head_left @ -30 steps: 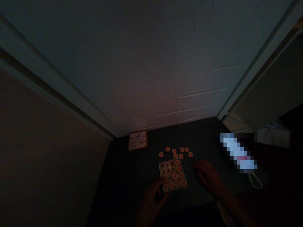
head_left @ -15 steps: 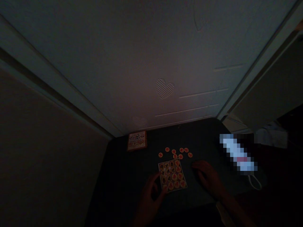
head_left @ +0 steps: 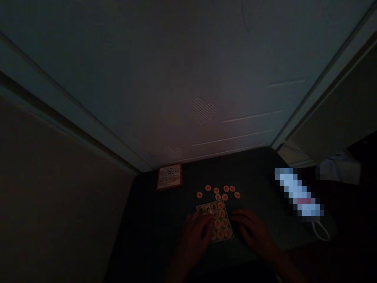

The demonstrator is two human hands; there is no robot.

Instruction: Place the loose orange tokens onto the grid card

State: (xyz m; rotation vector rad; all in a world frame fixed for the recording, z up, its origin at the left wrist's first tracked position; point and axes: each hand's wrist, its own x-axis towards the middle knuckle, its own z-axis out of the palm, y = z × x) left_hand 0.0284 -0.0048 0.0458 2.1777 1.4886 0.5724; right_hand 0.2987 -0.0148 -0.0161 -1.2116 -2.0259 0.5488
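A square tray (head_left: 231,227) holds rows of round Chinese chess pieces (head_left: 217,223), some marked black and some red. My left hand (head_left: 196,232) lies over the tray's left part, its thumb and fingers bent together above the pieces. Whether a piece is between those fingertips is too dark to see, and some pieces are hidden beneath the hand. Just off the tray's right edge rests my right hand (head_left: 251,228), fingers stretched and thumb apart, with nothing visible in it. Several loose red-marked pieces (head_left: 207,188) lie scattered beyond the tray.
A decorated square box (head_left: 170,176) sits at the back left of the dark table (head_left: 253,169). On the right lies a bright blurred-out object (head_left: 299,192) with a white cord loop (head_left: 321,231). A pale panel with a heart relief (head_left: 204,110) rises behind the table.
My left hand has moved right and forward from the tray's left edge onto the pieces, its fingers closing. My right hand has shifted left, nearer the tray. The loose pieces stay put.
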